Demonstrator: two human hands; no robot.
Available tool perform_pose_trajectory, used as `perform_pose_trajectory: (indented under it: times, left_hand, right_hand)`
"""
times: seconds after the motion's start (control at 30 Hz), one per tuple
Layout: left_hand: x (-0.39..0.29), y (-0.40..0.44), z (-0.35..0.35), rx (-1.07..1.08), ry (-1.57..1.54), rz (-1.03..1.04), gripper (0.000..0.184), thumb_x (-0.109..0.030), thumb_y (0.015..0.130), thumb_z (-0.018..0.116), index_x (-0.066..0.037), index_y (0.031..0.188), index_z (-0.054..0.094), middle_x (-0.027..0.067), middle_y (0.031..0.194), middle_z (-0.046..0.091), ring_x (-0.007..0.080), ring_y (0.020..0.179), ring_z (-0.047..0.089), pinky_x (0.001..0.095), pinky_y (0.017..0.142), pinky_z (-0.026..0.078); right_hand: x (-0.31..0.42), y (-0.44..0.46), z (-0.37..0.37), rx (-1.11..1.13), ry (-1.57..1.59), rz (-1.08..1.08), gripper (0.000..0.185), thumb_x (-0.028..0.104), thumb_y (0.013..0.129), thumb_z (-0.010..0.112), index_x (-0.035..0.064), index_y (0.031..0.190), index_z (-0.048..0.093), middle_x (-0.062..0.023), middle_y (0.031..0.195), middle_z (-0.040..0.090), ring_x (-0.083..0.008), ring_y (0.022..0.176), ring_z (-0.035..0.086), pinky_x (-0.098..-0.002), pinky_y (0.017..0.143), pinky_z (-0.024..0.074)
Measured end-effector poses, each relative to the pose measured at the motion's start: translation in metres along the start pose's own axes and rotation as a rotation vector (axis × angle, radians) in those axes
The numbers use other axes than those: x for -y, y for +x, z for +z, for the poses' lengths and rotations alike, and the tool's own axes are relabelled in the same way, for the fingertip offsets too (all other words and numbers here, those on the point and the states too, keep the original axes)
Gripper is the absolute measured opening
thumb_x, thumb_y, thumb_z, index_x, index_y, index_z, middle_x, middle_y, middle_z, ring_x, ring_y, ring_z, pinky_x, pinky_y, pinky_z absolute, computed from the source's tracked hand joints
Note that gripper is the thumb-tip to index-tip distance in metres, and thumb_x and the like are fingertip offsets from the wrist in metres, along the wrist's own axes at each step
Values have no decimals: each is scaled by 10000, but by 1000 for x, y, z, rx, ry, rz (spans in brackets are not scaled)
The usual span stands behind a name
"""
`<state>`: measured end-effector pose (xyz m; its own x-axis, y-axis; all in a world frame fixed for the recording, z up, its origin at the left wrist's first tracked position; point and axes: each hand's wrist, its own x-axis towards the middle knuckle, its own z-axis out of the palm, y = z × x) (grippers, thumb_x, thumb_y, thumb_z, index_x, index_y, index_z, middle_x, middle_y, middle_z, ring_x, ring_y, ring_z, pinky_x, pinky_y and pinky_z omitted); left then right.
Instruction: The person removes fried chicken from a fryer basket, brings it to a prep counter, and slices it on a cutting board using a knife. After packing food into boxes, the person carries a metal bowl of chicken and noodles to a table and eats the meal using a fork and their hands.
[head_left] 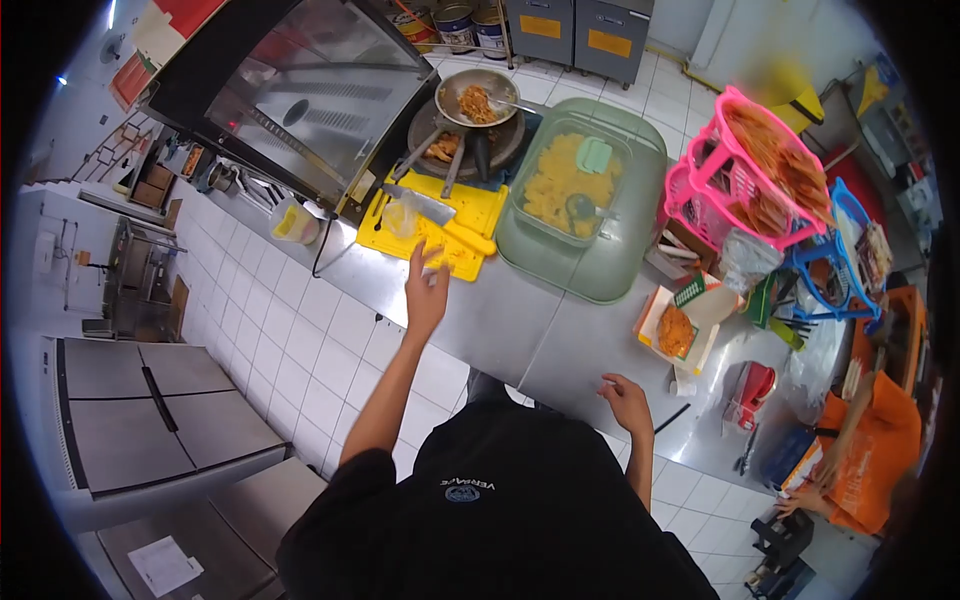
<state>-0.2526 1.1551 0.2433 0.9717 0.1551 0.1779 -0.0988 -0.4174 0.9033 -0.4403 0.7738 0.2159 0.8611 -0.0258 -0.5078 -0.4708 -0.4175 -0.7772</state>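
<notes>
In the head view, the left hand (427,297) has its fingers spread, holding nothing, with the tips near the yellow cutting board (485,203). The cleaver (428,207) lies on that board, just beyond those fingertips. The right hand (629,405) is empty, its fingers loosely bent; beyond them sits the open food box (652,347), and the green tray (635,250) lies farther off.

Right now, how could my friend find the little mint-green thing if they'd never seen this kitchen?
On the steel counter, find the big green tray. On it stands a see-through tub of yellow food, and the mint-green thing is in there. It's pale and boxy with rounded corners, while its neighbour, the scoop-like thing, is darker and round.
</notes>
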Motion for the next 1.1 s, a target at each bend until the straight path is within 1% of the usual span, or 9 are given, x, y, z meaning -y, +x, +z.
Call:
perform_pose_trajectory:
  times: [0.1, 0.2, 0.27, 0.4, 0.57, 0.63, 0.8, 0.9, 1.1]
  left_hand:
    - [-3, 131, 21, -64, -314, -153, 502, -79, 940, 588, -14, 1400, 398, 154, 1273, 563, 263, 1036, 650, 314, 750, 554]
    - [47, 249, 24, -118, 105, -18, 472, -195, 931, 633, -12, 1336, 472, 154, 1276, 566, 282, 1086, 642, 332, 745, 555]
    - [27, 285, 6, -44, 849, -40, 489, -266, 896, 635, -8, 1296, 520, 223, 1237, 608, 418, 1063, 624, 512, 948, 485]
    - [90, 326, -13, 289, 771, -256, 385, -291, 899, 633, 9, 1138, 599, 175, 1000, 673, 343, 866, 681, 478, 814, 549]
    - [189, 331, 0, 654, -490, -790, 382, -420, 886, 661, -44, 954, 648, 44, 773, 587, 168, 555, 584, 285, 535, 525]
    - [127, 304, -12, 684, -204, -811, 413, -441, 900, 658, -75, 1092, 630, 20, 843, 614, 160, 767, 642, 327, 745, 562]
    - [114, 263, 12, 584, -652, -955, 389, -365, 914, 654, -39, 1117, 592, 88, 973, 638, 214, 842, 662, 369, 802, 573]
    - [113, 250, 21, 541, -1087, -966, 278, -208, 949, 614, 20, 1104, 580, 114, 982, 656, 214, 820, 658, 345, 762, 582]
    - [117, 250, 11, 463, -1023, -855, 125, -78, 954, 576, 23, 1022, 603, 110, 952, 692, 123, 704, 606, 255, 620, 540]
  right_hand:
    - [7, -2, 14, -72, -37, 41, 332, 208, 945, 579, -15, 1187, 630, -154, 921, 728, -222, 874, 696, -313, 800, 518]
    - [21, -8, 41, -180, -31, 107, 310, 200, 966, 568, -17, 1179, 628, -116, 920, 724, -174, 840, 676, -287, 763, 518]
    - [38, -10, 62, -289, 119, 179, 288, 209, 977, 559, 2, 1163, 634, -107, 921, 723, -162, 841, 676, -287, 723, 518]
    - [108, 27, 113, -315, 256, 176, 286, 211, 980, 565, -18, 1138, 632, -117, 908, 721, -162, 819, 679, -283, 701, 516]
    - [202, 129, 136, -207, 166, -96, 259, 203, 994, 561, -9, 1129, 625, -97, 898, 711, -152, 802, 672, -278, 700, 523]
    - [239, 176, 137, -232, 145, -177, 268, 218, 991, 568, -9, 1122, 622, -96, 887, 706, -146, 788, 666, -279, 689, 523]
    - [319, 321, 135, -302, 407, -156, 330, 292, 979, 555, -22, 1062, 615, -101, 827, 678, -144, 632, 630, -282, 544, 498]
    - [348, 402, 131, -268, 476, 6, 449, 405, 967, 546, -3, 1155, 558, -122, 846, 677, -163, 590, 617, -294, 479, 485]
    - [370, 478, 129, -177, 503, 171, 398, 368, 968, 525, 14, 1150, 539, -135, 803, 687, -147, 479, 528, -290, 401, 415]
